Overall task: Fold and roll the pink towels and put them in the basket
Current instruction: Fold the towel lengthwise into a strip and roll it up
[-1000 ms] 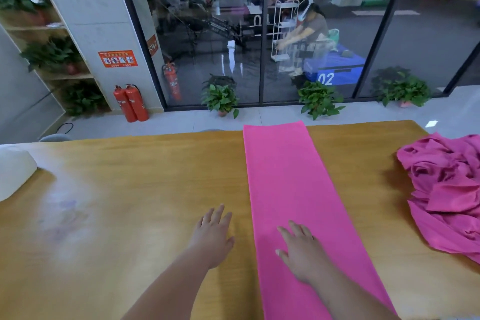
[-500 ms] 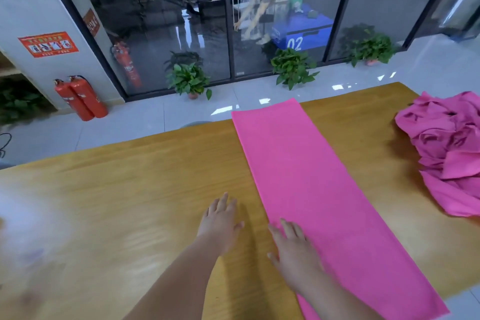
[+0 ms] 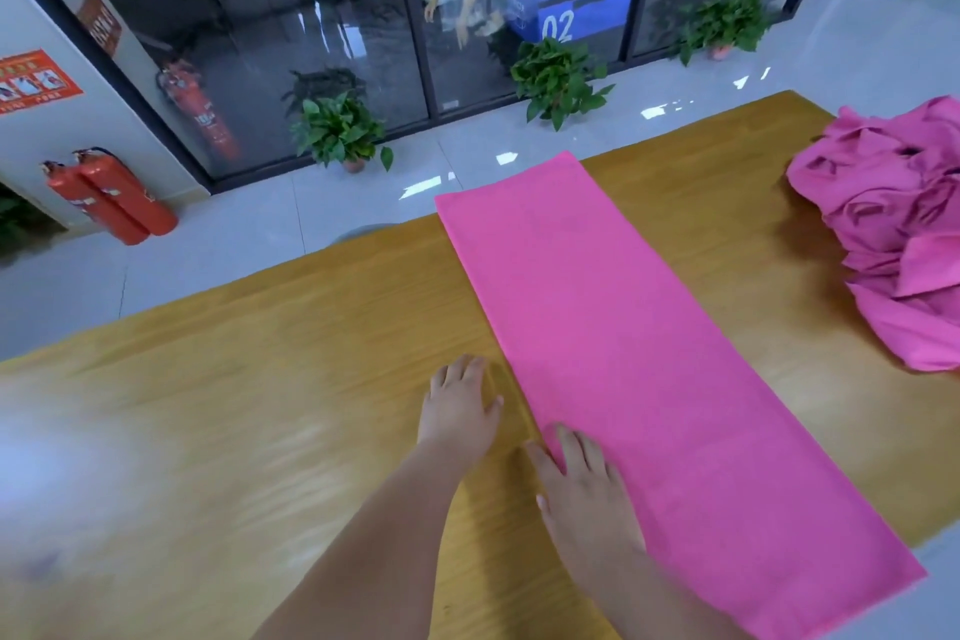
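Note:
A pink towel (image 3: 639, 369), folded into a long flat strip, lies across the wooden table (image 3: 260, 405) from the far edge to the near edge. My left hand (image 3: 460, 408) rests flat on the bare wood just left of the strip, fingers straight. My right hand (image 3: 584, 494) lies flat over the strip's left edge, its fingers pressing on the cloth. A crumpled heap of pink towels (image 3: 893, 234) sits at the table's right end. No basket is in view.
Beyond the table's far edge is a tiled floor with potted plants (image 3: 340, 130) (image 3: 558, 78), red fire extinguishers (image 3: 111, 195) and a glass wall. The strip's near end hangs slightly past the table's front edge.
The view has swung left and down. My right hand slid from the middle of the strip to its left edge, and my left hand stays flat on the wood beside it.

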The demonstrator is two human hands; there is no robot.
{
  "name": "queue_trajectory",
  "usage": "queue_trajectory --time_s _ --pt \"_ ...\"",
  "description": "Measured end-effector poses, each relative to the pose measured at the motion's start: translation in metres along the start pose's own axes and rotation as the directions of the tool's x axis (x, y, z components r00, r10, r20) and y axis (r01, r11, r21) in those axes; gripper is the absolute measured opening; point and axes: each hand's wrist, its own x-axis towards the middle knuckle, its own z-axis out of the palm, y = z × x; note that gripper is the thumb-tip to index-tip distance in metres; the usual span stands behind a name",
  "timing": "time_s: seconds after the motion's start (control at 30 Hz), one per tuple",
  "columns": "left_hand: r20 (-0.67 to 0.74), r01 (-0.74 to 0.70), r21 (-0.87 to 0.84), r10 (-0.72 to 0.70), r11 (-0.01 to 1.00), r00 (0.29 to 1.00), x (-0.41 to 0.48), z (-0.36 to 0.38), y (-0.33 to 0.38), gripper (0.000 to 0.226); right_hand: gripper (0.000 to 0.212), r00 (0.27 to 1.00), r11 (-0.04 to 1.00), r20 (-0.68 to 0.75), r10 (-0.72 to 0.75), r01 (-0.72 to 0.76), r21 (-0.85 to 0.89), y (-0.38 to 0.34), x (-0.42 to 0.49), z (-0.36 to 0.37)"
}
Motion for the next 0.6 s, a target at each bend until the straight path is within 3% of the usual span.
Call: queue_trajectory --time_s 0.1,0.37,0.6 --pt "-0.019 -0.013 -0.071 0.011 0.997 1.000 0.012 -0.003 0.008 0.063 0.073 1.000 1.000 0.020 0.020 -0.020 -0.001 0.002 -0.001 0.000" --pt "-0.007 0.150 -0.370 -0.164 0.917 0.986 0.053 0.000 0.027 0.060 0.077 0.998 0.999 0.062 -0.023 0.025 -0.045 0.011 -0.001 -0.011" --pt "0.001 0.248 -0.476 -0.281 0.844 0.960 0.078 -0.004 0.047 0.057 0.066 0.996 1.000 -0.093 0.010 -0.009 0.012 0.019 -0.002 -0.008"
